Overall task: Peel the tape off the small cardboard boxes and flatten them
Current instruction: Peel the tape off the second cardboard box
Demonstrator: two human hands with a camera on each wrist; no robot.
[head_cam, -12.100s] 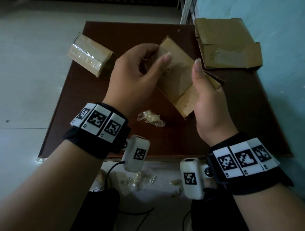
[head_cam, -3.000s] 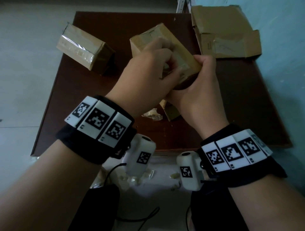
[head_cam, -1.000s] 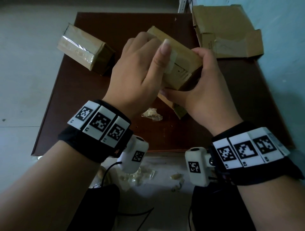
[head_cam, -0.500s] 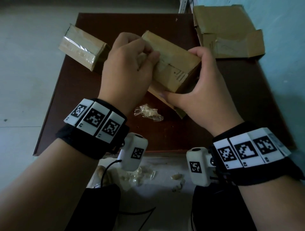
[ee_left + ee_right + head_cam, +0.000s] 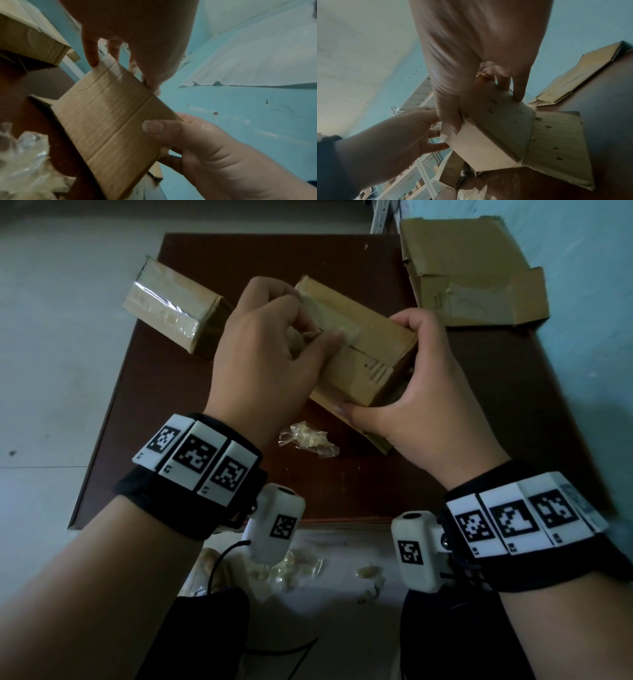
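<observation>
I hold a small brown cardboard box above the dark brown table. My right hand grips its near right end, thumb underneath and fingers over the far edge. My left hand pinches a clear tape strip on the box's top seam. In the left wrist view the box shows its plain side, with the right thumb on it. The right wrist view shows the box with one end flap hanging open.
A second box, still wrapped in clear tape, lies at the table's far left. An opened, flattened box lies at the far right corner. A crumpled tape ball sits under my hands. Tape scraps litter the floor near me.
One second ago my left thumb was lifted off the box with tape stuck to it. Now the left hand is down on the top seam, pinching the tape. The right hand kept its grip.
</observation>
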